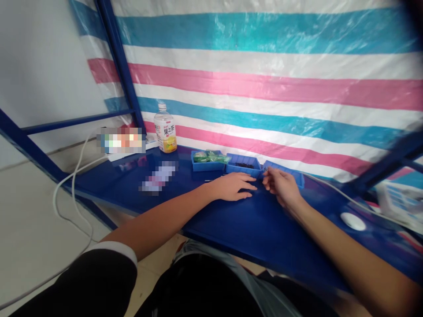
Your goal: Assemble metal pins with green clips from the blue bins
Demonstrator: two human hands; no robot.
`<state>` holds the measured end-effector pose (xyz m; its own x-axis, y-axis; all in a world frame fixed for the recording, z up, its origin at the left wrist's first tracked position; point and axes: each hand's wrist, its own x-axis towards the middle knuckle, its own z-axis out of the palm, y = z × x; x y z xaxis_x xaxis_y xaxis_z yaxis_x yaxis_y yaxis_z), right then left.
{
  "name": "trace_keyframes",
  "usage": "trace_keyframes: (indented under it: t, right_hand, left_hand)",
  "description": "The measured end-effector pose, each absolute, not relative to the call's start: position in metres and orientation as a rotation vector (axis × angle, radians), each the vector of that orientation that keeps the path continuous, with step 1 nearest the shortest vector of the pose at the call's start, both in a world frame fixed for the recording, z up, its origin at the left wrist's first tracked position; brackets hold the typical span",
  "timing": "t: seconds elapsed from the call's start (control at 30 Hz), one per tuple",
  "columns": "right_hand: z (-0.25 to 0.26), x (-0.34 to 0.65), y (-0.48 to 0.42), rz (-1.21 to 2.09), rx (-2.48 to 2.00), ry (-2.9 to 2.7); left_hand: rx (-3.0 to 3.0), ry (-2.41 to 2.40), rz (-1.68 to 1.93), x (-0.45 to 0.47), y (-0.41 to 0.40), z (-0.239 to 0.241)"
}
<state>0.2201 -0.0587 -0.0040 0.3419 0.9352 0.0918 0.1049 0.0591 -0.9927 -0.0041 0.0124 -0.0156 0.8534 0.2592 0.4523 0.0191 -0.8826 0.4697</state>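
My left hand (234, 186) lies palm down on the blue desk (238, 224), its fingers stretched out and a little apart, in front of the middle bin. That blue bin (243, 172) holds a pile of small dark pieces (244, 165). My right hand (280, 182) is at the near left corner of the right-hand blue bin (299, 178), fingers curled with the thumb and fingertips together. Whatever may be pinched there is too small to make out. The left blue bin (208, 166) contains green plastic packets (211, 156). Thin slender items lie partly hidden behind my left hand.
A drink bottle (167, 132) stands at the back left. A blurred-out flat object (159, 178) lies in front of it. At right are a white round object (353, 221) and a pale cable (343, 191). Striped sheeting (264, 92) hangs behind, between blue metal posts (120, 66).
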Motion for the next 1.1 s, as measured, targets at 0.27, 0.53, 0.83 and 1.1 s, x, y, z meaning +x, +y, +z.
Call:
trace_keyframes:
  t: [0.27, 0.53, 0.83, 1.1]
  right_hand:
    - [-0.010, 0.213, -0.059, 0.845, -1.325, -1.208]
    - [-0.010, 0.215, -0.061, 0.818, -1.342, -1.274]
    - [-0.013, 0.217, -0.059, 0.808, -1.336, -1.332]
    - [-0.014, 0.214, -0.061, 0.637, -1.314, -1.494]
  left_hand:
    - [2.682, 0.281, 0.609, -0.002, 0.016, -0.015]
    - [2.846, 0.384, 0.662, -0.005, 0.021, -0.014]
    - [2.859, 0.497, 0.701, -0.007, 0.013, -0.007]
    - [2.189, 0.573, 0.999, -0.002, 0.009, -0.002]
